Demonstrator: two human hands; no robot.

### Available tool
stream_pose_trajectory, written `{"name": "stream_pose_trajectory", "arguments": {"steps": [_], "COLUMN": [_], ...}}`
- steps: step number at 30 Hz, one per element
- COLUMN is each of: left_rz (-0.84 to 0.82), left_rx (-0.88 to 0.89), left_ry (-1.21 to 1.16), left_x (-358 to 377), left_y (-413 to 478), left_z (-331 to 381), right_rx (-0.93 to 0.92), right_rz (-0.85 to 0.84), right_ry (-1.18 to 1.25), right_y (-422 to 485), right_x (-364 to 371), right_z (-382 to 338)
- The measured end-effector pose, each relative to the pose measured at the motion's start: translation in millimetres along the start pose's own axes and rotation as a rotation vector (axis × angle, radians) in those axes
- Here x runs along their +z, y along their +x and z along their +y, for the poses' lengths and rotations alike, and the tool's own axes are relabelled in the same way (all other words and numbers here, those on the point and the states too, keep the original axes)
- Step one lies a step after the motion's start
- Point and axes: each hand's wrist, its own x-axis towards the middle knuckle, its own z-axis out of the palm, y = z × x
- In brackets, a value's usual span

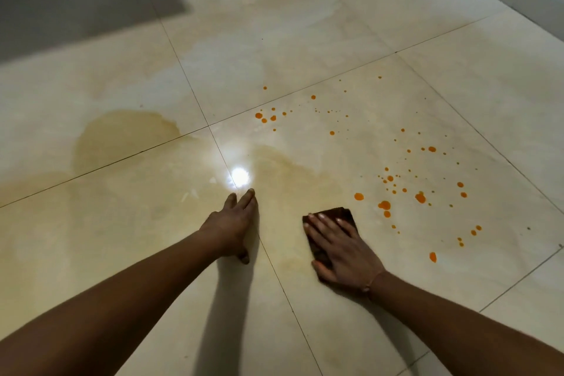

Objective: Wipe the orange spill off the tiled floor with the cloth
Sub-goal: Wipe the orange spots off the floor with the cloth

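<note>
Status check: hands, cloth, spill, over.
Right hand flat on brown cloth. Left hand braced, empty. Orange drops unwiped, right of cloth. Path clear.

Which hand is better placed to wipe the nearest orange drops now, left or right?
The right hand. It presses the brown cloth flat, and the nearest orange drops lie just beyond it. The left hand rests bare on the tiled floor, farther away.

Single head-worn wide-angle view, looking forward and steeply down, close above the floor (305, 40), both forearms entering from the bottom edge
</note>
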Motion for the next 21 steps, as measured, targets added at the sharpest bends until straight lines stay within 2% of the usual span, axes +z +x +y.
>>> {"name": "stream_pose_trajectory", "arguments": {"steps": [4, 5, 6, 9, 10, 11, 13, 14, 15, 17, 19, 20, 21], "left_rz": [-0.014, -0.014, -0.013, -0.008, -0.008, -0.012, -0.014, -0.015, -0.012, -0.003, 0.002, 0.005, 0.010], "left_rx": [-0.013, -0.014, -0.015, -0.009, -0.007, -0.007, -0.010, -0.013, -0.012, -0.006, -0.001, 0.002, 0.003], "left_ry": [-0.005, -0.002, 0.001, 0.017, 0.024, 0.030, 0.025, 0.026, 0.032, 0.054, 0.067, 0.069, 0.080], "left_x": [0, 1, 2, 2, 2, 1, 2, 2, 3, 4, 3, 3, 4], "left_y": [1, 3, 4, 4, 4, 3, 2, 3, 4, 5, 5, 4, 3], "left_z": [5, 5, 3, 3, 3, 4, 5, 4, 4, 2, 1, 1, 1], "right_rx": [0.381, 0.414, 0.372, 0.017, -0.020, 0.041, 0.349, 0.441, 0.428, 0.172, -0.049, -0.051, 0.022], "right_rz": [0.117, 0.130, 0.118, 0.024, 0.043, 0.072, 0.136, 0.155, 0.161, 0.110, 0.071, 0.099, 0.133], "right_ry": [0.085, 0.113, 0.121, 0.032, 0.001, -0.010, 0.072, 0.116, 0.131, 0.106, 0.052, 0.025, 0.042], "right_y": [30, 31, 27, 3, 6, 12, 25, 29, 29, 16, 10, 14, 19], "right_x": [-2, 0, 5, 6, 3, 1, -2, -1, 2, 11, 5, 5, 5], "right_z": [-4, -15, -23, -15, -3, 4, -1, -14, -31, -53, -37, -26, -18]}}
